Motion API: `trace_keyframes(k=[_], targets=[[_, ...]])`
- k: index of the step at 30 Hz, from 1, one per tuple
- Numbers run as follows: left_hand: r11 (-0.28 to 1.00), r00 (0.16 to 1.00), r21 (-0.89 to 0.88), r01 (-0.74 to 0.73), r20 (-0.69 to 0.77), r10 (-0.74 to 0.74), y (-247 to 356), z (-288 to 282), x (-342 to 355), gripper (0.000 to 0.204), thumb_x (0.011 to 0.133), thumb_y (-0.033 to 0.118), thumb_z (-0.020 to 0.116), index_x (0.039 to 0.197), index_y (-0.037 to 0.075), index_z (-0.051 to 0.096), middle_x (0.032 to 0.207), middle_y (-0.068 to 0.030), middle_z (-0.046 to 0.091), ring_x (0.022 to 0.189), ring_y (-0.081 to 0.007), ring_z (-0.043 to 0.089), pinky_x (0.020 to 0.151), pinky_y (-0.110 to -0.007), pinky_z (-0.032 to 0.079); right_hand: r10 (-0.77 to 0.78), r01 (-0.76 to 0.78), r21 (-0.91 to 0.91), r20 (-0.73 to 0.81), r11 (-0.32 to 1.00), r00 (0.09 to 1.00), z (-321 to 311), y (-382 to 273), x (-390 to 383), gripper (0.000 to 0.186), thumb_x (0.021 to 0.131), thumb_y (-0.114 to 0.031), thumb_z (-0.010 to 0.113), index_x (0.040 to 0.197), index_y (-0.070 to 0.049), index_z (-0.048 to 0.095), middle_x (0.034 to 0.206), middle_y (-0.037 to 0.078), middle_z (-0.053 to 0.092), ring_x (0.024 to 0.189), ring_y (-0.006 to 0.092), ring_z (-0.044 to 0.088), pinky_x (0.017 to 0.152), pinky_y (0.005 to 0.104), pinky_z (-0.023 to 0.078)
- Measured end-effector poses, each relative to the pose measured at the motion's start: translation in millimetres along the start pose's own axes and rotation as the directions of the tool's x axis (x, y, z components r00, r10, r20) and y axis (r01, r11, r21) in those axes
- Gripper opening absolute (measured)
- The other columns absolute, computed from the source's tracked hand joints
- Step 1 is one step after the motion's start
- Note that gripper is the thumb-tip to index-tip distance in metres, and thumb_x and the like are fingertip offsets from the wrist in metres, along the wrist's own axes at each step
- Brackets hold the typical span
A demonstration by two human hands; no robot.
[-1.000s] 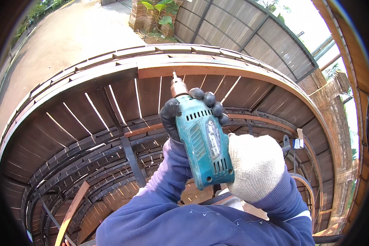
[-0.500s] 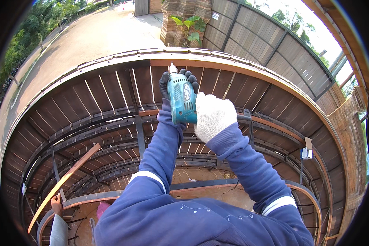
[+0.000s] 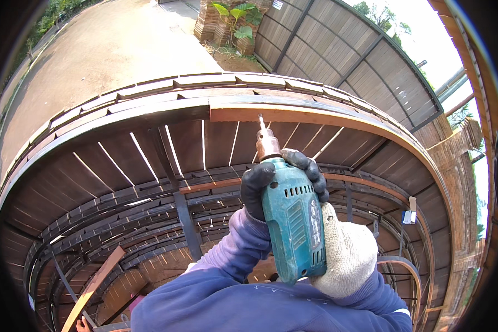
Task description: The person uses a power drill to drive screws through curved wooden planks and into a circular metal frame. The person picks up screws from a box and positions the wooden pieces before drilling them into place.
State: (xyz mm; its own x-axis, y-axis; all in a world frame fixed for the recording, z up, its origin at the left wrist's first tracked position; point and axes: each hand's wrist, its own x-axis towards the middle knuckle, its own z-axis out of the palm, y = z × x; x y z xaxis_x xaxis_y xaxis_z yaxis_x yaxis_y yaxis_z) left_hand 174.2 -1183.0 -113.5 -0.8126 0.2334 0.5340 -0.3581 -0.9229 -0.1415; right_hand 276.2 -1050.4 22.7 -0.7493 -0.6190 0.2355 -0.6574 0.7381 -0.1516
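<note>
A teal power drill (image 3: 293, 227) points away from me, its bit (image 3: 262, 120) at the face of a reddish-brown wooden strip (image 3: 299, 114) along the curved rail. My left hand (image 3: 256, 188), in a black glove, wraps round the front of the drill body just behind the chuck (image 3: 268, 145). In a white knit glove, my right hand (image 3: 351, 254) is closed at the rear of the drill, on its handle side; the handle and trigger are hidden. The bit tip appears to touch the strip.
Curved dark metal rails (image 3: 122, 213) and brown slats (image 3: 221, 144) surround me. At lower left another person's hand (image 3: 83, 325) is at a wooden plank (image 3: 94, 285). A small white box (image 3: 409, 216) sits at right. Beyond the rail stand a gate (image 3: 337, 50) and a leafy plant (image 3: 242, 19).
The view has moved closer to the rail, so the drill looks larger and lower. The bit now shows against the wooden strip. Both hands keep their hold on the drill.
</note>
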Motion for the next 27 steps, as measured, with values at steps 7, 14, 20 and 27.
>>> trace_keyframes(k=[7,14,20,27], targets=[[0.995,0.995,-0.101,-0.005,0.094,0.014,0,-6,9,0.055,0.088,0.044,0.067,0.126,0.004,0.063,0.114,-0.0197,0.065,0.105,-0.0376,0.067,0.092,-0.057,0.057,0.066,-0.064,-0.067,0.027,0.996,0.997,-6,-14,11,0.083,0.063,-0.021,0.087,0.131,0.017,0.058,0.079,0.013,0.065,0.064,0.0286,0.067,0.056,0.0418,0.053],[0.996,0.995,-0.077,0.033,0.097,-0.025,-2,2,9,0.047,0.093,0.041,0.066,0.120,0.003,0.070,0.117,-0.0171,0.068,0.117,-0.0355,0.066,0.106,-0.057,0.054,-0.063,0.052,-0.213,-0.045,0.976,0.997,-6,-7,-23,0.074,0.066,-0.009,0.075,0.134,0.013,0.056,0.096,0.018,0.064,0.077,0.0302,0.066,0.067,0.0417,0.052],[0.972,0.966,0.103,0.209,-0.174,-0.189,-70,4,-84,0.035,0.094,0.032,0.067,0.108,0.001,0.075,0.111,-0.0198,0.073,0.126,-0.0404,0.063,0.106,-0.060,0.054,-0.039,0.059,0.144,-0.138,0.988,0.990,30,13,-149,0.088,0.064,-0.009,0.087,0.139,0.016,0.050,0.092,0.021,0.071,0.075,0.0367,0.073,0.067,0.0424,0.059],[0.913,0.734,0.252,0.320,-0.676,-0.070,-132,-71,-189,0.019,0.084,0.014,0.072,0.095,0.000,0.076,0.102,-0.0186,0.074,0.114,-0.0395,0.069,0.107,-0.061,0.053,0.117,-0.261,0.350,0.382,0.900,0.917,108,75,-240,0.094,0.077,-0.036,0.077,0.152,0.007,0.040,0.097,0.024,0.073,0.090,0.0405,0.074,0.081,0.0497,0.058]])
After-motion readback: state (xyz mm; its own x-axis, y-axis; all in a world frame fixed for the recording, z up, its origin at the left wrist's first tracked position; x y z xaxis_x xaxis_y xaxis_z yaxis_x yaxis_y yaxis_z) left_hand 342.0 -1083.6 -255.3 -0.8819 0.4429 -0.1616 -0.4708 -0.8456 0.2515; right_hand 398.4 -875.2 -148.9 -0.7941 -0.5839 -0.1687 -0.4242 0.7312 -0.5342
